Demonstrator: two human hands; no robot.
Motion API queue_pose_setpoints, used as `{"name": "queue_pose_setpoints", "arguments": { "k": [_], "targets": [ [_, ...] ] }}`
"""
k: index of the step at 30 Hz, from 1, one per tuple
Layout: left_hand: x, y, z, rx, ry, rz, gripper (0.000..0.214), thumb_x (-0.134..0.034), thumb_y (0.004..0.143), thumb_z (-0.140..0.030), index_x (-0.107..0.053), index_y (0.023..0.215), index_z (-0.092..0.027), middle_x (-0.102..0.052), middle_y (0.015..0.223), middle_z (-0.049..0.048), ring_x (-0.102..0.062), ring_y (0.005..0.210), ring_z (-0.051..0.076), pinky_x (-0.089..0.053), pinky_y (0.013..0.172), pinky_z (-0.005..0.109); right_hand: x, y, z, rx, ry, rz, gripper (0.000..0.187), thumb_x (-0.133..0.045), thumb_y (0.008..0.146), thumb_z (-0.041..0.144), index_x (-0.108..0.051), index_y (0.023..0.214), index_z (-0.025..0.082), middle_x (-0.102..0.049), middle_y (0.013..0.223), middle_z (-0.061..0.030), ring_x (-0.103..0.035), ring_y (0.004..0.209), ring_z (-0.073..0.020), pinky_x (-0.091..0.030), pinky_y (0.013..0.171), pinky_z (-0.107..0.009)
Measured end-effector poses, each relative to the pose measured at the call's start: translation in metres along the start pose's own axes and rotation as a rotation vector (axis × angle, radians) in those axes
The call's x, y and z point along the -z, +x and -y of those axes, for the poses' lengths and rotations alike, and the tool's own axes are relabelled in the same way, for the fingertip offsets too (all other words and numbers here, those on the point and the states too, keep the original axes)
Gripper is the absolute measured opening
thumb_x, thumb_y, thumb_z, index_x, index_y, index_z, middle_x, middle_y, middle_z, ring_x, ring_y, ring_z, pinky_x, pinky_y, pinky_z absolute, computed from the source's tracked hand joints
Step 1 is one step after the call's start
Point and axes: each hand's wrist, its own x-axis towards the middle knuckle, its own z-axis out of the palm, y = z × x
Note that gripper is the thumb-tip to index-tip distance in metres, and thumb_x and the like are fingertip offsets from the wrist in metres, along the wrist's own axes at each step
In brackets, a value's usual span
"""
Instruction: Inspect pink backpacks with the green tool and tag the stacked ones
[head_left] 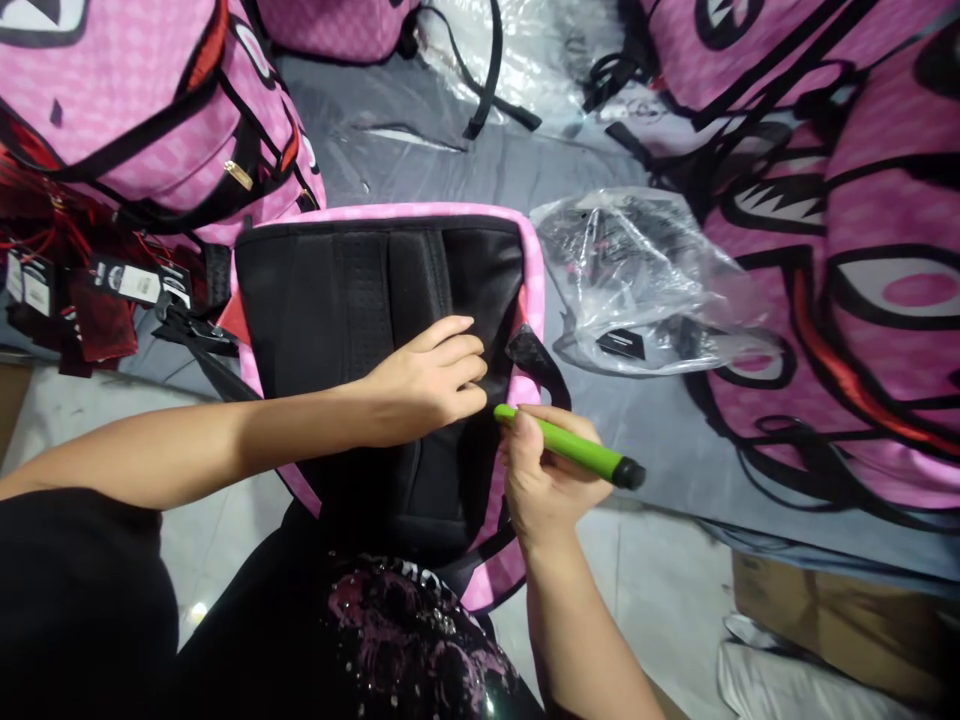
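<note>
A pink backpack lies with its black padded back panel facing up, its lower edge over my lap. My left hand rests on the middle of that panel, fingers lightly bent and holding nothing. At the panel's right edge, my right hand is closed around a green marker with a black end. The marker slants, its black end pointing right and its other end close to the panel's edge. Beside it a black strap loops out from the bag.
Pink backpacks with eye and teeth prints stand at the left and right. A clear plastic bag lies on the grey table cover. Tags hang at the left. A cardboard box sits below, at the right.
</note>
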Motion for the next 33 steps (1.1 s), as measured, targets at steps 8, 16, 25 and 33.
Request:
{"name": "queue_pose_setpoints", "arguments": {
  "k": [8, 16, 25, 33],
  "targets": [
    [-0.003, 0.000, -0.001, 0.004, 0.033, 0.002, 0.019, -0.054, 0.091, -0.019, -0.061, 0.073, -0.017, -0.067, 0.086, 0.0022, -0.062, 0.099, 0.018, -0.044, 0.109, 0.043, -0.004, 0.004, 0.003, 0.004, -0.065, 0.002, 0.011, -0.067, 0.087, 0.029, -0.065, 0.087, 0.018, -0.068, 0.072, -0.0012, -0.064, 0.053, -0.0137, -0.049, 0.045, -0.025],
    [-0.005, -0.003, 0.000, 0.004, 0.028, 0.040, 0.020, -0.049, 0.093, -0.015, -0.060, 0.076, -0.017, -0.064, 0.087, 0.0015, -0.059, 0.098, 0.016, -0.041, 0.111, 0.042, -0.001, 0.007, -0.004, -0.004, -0.165, 0.042, 0.012, -0.065, 0.088, 0.030, -0.064, 0.087, 0.018, -0.067, 0.075, -0.0008, -0.062, 0.053, -0.0131, -0.050, 0.050, -0.027],
    [-0.001, -0.001, -0.002, 0.037, 0.016, 0.162, 0.027, -0.041, 0.096, -0.016, -0.062, 0.080, -0.019, -0.064, 0.094, 0.0018, -0.058, 0.101, 0.018, -0.041, 0.112, 0.045, 0.002, 0.013, -0.002, -0.012, -0.277, 0.115, 0.021, -0.062, 0.091, 0.039, -0.064, 0.087, 0.019, -0.069, 0.076, -0.0032, -0.063, 0.055, -0.0155, -0.051, 0.052, -0.029],
    [-0.001, -0.002, -0.003, 0.057, -0.016, 0.187, 0.025, -0.042, 0.095, -0.015, -0.064, 0.082, -0.020, -0.064, 0.096, 0.0022, -0.058, 0.101, 0.018, -0.040, 0.113, 0.046, 0.004, 0.016, 0.003, -0.041, -0.253, 0.128, 0.020, -0.062, 0.091, 0.038, -0.064, 0.085, 0.019, -0.068, 0.073, -0.0024, -0.062, 0.052, -0.0147, -0.049, 0.049, -0.028]
  ]
}}
